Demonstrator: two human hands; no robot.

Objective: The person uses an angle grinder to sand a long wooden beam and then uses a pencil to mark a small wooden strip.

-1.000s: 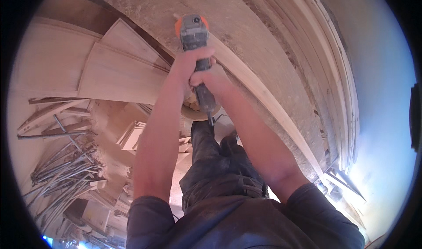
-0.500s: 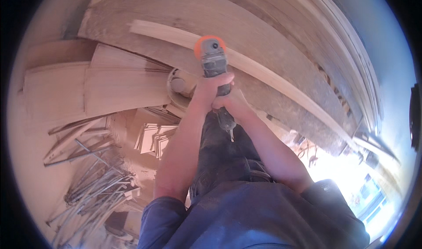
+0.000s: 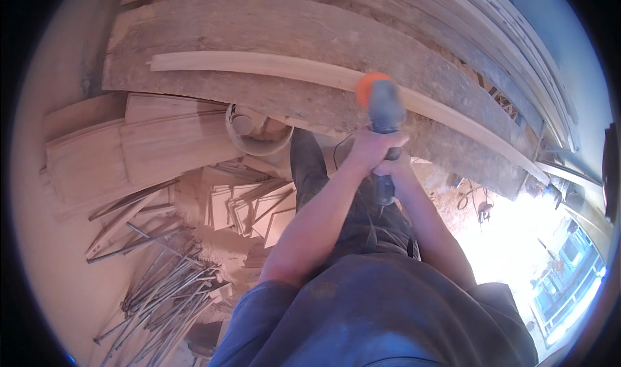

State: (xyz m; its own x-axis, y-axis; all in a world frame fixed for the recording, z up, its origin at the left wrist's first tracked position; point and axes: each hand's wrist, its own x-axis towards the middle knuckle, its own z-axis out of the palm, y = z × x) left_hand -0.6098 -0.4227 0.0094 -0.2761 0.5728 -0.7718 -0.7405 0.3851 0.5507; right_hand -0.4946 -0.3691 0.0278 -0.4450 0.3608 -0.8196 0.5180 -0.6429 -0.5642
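The left hand (image 3: 373, 148) and right hand (image 3: 393, 167) both grip a power tool (image 3: 387, 108), the left nearer its orange disc (image 3: 367, 88), which is on or just above a wooden strip (image 3: 239, 63) lying beyond them, long axis running left to right roughly along the table's (image 3: 207, 24) near edge.

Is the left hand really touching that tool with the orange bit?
Touching. The head view shows it: the left hand is wrapped around the tool, covering part of its body.
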